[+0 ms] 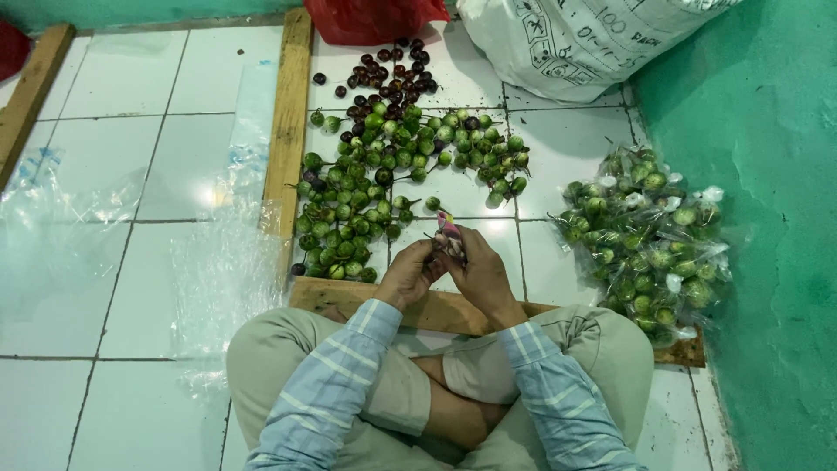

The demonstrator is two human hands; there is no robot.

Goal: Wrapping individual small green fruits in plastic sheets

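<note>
Left hand (408, 275): lower centre of the frame, fingers curled shut around something small; what it pinches is hidden behind the knuckles.
Right hand (481, 277): just beside the left, fingers closed on a small pink-and-white packet (451, 235) that sticks up between both hands.
Green fruits (366, 205): loose heap on the white tile floor (113, 174), centre of the frame, just above the hands.
Dark fruits (388, 70): upper centre, touching the green heap's top edge.
Bagged fruits (645, 240): right of centre, piled against the green wall.
Clear bags (209, 270): left of centre, flat on the tiles.
Risk: I judge that round fruits could roll past the wooden slat (288, 131) if nudged; the small packet could slip from so tight a two-handed pinch; dark fruits may get mixed among the green ones where the heaps meet.
</note>
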